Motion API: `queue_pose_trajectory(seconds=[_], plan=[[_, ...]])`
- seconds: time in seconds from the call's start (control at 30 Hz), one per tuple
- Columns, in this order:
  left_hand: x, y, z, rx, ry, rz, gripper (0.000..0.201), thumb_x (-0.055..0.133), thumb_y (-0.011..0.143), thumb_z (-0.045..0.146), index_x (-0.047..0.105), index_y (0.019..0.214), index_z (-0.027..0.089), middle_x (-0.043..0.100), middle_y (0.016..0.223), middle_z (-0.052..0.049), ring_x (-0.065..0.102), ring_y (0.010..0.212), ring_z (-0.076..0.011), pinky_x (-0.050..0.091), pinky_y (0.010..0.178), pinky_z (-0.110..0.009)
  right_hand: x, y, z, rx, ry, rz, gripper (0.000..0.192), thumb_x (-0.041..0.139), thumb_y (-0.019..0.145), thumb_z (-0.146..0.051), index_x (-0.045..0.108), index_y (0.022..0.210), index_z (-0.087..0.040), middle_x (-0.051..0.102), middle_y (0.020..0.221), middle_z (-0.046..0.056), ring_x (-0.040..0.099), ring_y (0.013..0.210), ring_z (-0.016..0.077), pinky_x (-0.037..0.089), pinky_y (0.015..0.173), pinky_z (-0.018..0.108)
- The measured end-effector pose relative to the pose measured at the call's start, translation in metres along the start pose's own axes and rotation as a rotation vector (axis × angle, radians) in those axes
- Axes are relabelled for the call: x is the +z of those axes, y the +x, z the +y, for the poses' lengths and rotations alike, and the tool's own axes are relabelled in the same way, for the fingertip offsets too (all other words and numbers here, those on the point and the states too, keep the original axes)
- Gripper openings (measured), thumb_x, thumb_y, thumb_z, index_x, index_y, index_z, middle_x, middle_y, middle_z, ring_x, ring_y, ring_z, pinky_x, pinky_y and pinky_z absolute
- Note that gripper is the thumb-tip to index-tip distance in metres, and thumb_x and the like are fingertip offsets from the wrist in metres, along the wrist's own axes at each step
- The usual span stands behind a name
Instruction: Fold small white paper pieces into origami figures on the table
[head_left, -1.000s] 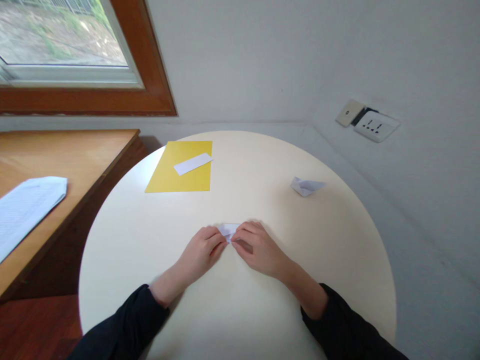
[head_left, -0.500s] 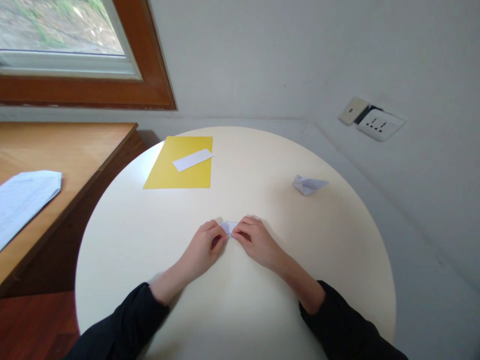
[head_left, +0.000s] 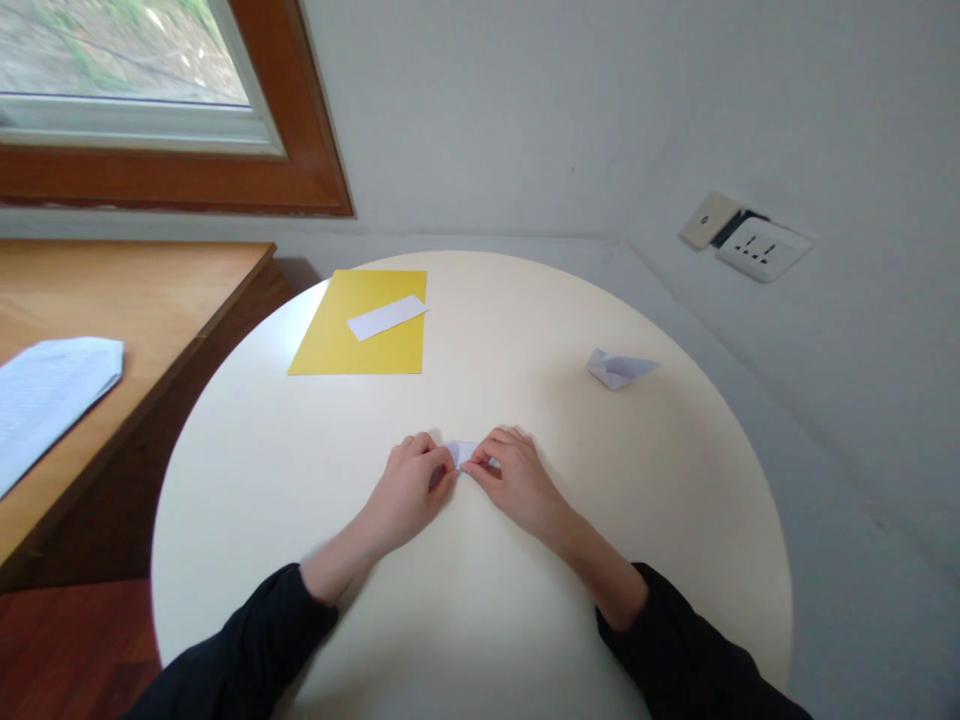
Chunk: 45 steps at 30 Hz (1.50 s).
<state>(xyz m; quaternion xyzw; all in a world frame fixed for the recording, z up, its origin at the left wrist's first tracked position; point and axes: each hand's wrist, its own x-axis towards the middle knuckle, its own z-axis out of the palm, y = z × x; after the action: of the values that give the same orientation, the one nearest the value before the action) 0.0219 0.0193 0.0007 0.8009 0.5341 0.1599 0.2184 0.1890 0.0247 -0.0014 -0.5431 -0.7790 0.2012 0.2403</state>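
Between my two hands, on the round white table point(head_left: 480, 610), lies a small folded piece of white paper point(head_left: 463, 453). My left hand point(head_left: 415, 487) pinches its left side, thumb and fingers closed on it. Its right side is gripped by my right hand point(head_left: 514, 477), with thumb and forefinger near the middle of the lower edge. The fingers cover much of the paper, so its full shape is hidden. Farther back on the right sits a folded white paper boat point(head_left: 621, 369), apart from both hands.
A yellow sheet point(head_left: 322, 345) lies at the back left of the table, with a white paper strip point(head_left: 388, 317) across it. Left stands a wooden desk point(head_left: 172, 285) holding a pale blue folded item point(head_left: 60, 395). A wall socket point(head_left: 761, 248) is at the right.
My left fingers have shifted slightly at the paper's left side, and my right fingers have moved a little along its lower edge. Both hands keep their hold.
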Motion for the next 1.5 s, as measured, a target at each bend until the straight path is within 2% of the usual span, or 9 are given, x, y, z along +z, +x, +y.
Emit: queue_pose_trajectory(seconds=[0.4,0.67,0.97,1.27,1.5], plan=[[-0.008,0.008,0.006,-0.023,0.129,-0.101,0.014,0.049,0.081,0.023,0.057,0.072,0.018,0.055,0.079,-0.006,0.051,0.079,-0.0220,0.039,0.071,-0.033,-0.001,0.001,-0.003,0.047,-0.034,-0.035,0.014,0.069,0.076,-0.021,0.061,0.065,-0.019,0.060,0.076,0.001,0.052,0.080,0.0161,0.032,0.075,0.030],[-0.008,0.010,0.006,-0.033,0.167,-0.123,0.015,0.050,0.081,0.022,0.056,0.068,0.018,0.055,0.077,-0.006,0.052,0.078,-0.0217,0.040,0.070,-0.033,-0.002,0.002,-0.004,0.053,-0.040,-0.044,0.015,0.069,0.076,-0.021,0.060,0.064,-0.018,0.060,0.076,0.002,0.051,0.079,0.0168,0.032,0.074,0.030],[-0.009,0.003,-0.001,-0.082,0.227,-0.028,0.016,0.058,0.080,0.034,0.053,0.075,0.019,0.054,0.081,-0.005,0.051,0.082,-0.0235,0.038,0.071,-0.034,-0.002,0.003,-0.003,0.056,-0.023,-0.029,0.017,0.072,0.073,-0.021,0.058,0.063,-0.018,0.060,0.074,0.001,0.052,0.077,0.0164,0.033,0.073,0.030],[-0.008,0.004,-0.009,-0.080,0.162,-0.022,0.018,0.061,0.077,0.037,0.056,0.080,0.021,0.051,0.083,-0.003,0.049,0.084,-0.0229,0.037,0.073,-0.034,0.000,0.004,0.000,0.052,-0.041,-0.023,0.018,0.072,0.073,-0.024,0.059,0.063,-0.018,0.063,0.074,0.001,0.053,0.076,0.0165,0.033,0.072,0.030],[-0.009,0.005,-0.007,-0.101,0.126,-0.019,0.019,0.054,0.082,0.038,0.057,0.073,0.021,0.051,0.078,-0.003,0.049,0.082,-0.0224,0.034,0.070,-0.033,-0.001,0.007,0.000,0.048,-0.063,-0.043,0.018,0.072,0.073,-0.027,0.061,0.063,-0.019,0.062,0.072,0.001,0.053,0.074,0.0164,0.035,0.069,0.029]])
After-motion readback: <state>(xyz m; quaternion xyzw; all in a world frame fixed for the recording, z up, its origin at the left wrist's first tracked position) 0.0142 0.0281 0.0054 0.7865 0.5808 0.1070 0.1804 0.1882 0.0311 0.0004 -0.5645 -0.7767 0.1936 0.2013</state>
